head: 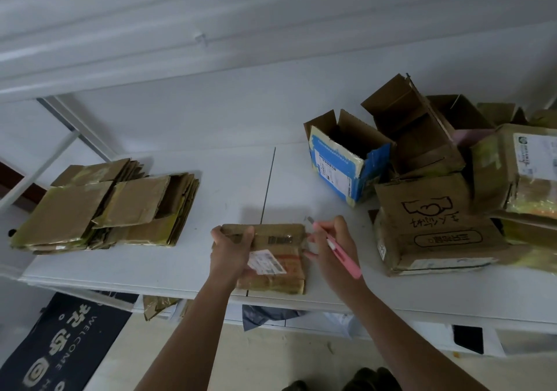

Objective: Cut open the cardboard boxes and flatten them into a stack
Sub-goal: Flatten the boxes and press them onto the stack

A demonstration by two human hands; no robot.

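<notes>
A small taped cardboard box (pixel 278 258) with a white label lies near the front edge of the white table (pixel 229 179). My left hand (pixel 232 250) grips its left side, thumb over the far edge. My right hand (pixel 331 249) holds a pink utility knife (pixel 337 247) just right of the box, blade tip pointing away past the box's far right corner. A stack of flattened cardboard (pixel 108 206) lies on the table's left part.
Unflattened boxes crowd the right: a blue-and-white open box (pixel 343 164), an open brown box (pixel 413 128), a box with a drawn handshake (pixel 434 234), and a taped box (pixel 518 173). A dark welcome mat (pixel 60 345) lies on the floor at lower left.
</notes>
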